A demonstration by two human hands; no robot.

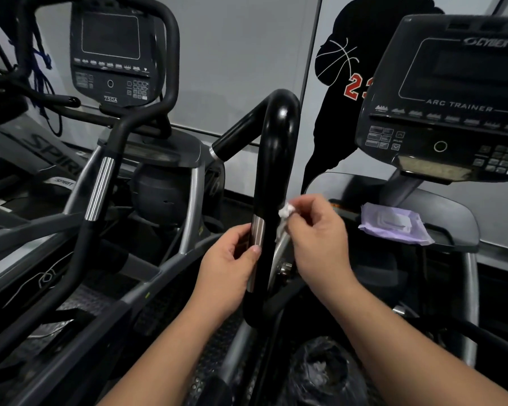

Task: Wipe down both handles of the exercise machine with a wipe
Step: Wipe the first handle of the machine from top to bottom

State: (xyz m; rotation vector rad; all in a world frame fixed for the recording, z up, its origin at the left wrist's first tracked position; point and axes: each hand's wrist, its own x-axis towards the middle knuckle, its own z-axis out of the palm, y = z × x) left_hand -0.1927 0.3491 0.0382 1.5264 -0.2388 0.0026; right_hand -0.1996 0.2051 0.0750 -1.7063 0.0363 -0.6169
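right hand (317, 235) grip: fingers pinch crumpled wipe (285, 213) | left hand (232, 259) grip: curled round handle (272, 177) at its steel band | handle just left of wipe, near, long axis upright | count: 1 wipe held, 1 handle in reach, 1 wipe pack (393, 222) on the machine's shelf at right

Handle (272, 159) glossy black, silver band; wipe (285, 213) white; wipe pack (393, 225) lilac.

A purple pack of wipes (393, 222) lies flat on the grey shelf (458, 212) under the machine's console, near the shelf's front edge.
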